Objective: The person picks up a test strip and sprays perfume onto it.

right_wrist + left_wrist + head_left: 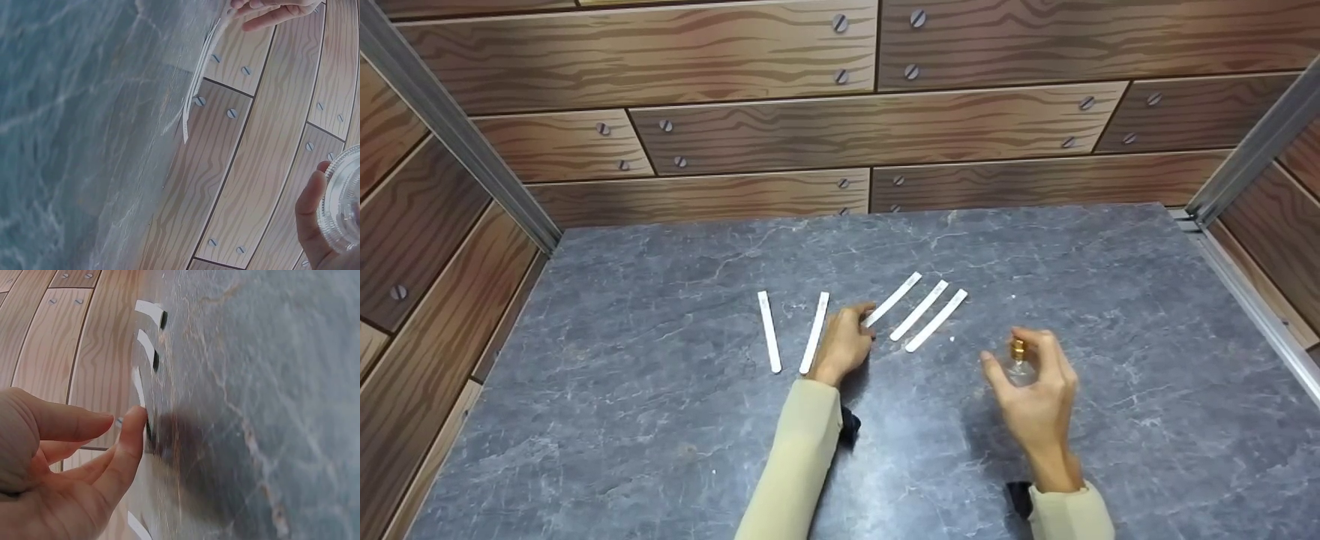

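My left hand (844,346) reaches over the table, its fingertips at the near end of a slanted white paper strip (894,298). In the left wrist view a finger overlaps that strip (139,387), with the thumb apart from it; whether they touch is unclear. To its right lie two similar strips (919,310) (937,321); two more (769,332) (815,333) lie to the left, one partly behind the hand. My right hand (1041,401) holds a small clear glass perfume bottle (1019,369) with a gold top above the table. Its ribbed glass base (337,197) shows in the right wrist view.
The grey marbled tabletop (622,420) runs back to a wood-patterned wall (750,135). Metal profiles (1256,139) stand at the back corners, with wood-patterned panels on both sides. A few tiny white specks lie near the strips.
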The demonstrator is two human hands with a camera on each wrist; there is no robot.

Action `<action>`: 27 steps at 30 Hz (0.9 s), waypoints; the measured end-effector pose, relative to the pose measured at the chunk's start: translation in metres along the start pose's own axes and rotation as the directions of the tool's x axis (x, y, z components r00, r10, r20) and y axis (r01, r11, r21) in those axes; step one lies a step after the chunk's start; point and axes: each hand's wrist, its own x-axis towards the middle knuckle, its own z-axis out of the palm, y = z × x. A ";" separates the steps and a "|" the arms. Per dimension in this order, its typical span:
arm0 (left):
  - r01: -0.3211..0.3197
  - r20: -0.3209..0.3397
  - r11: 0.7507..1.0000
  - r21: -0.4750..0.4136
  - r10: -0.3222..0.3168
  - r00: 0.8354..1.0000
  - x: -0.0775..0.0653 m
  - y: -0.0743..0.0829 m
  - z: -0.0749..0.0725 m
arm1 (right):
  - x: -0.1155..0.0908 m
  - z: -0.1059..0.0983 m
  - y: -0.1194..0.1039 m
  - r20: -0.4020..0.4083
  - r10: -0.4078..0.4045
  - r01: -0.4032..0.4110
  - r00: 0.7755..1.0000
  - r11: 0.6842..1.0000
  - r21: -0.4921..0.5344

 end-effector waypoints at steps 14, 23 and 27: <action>-0.099 0.001 0.995 -0.031 0.099 0.995 -0.019 -0.003 -0.019 | 0.001 -0.001 -0.001 0.001 -0.010 0.010 1.000 1.000 -0.013; -0.072 -0.029 0.996 -0.044 0.071 0.997 -0.032 -0.005 -0.030 | 0.001 -0.003 -0.001 0.037 0.021 -0.017 0.999 0.995 -0.103; -0.071 -0.051 0.997 -0.027 0.069 0.996 -0.035 -0.007 -0.033 | 0.002 -0.002 -0.001 0.039 0.017 -0.012 0.999 0.992 -0.128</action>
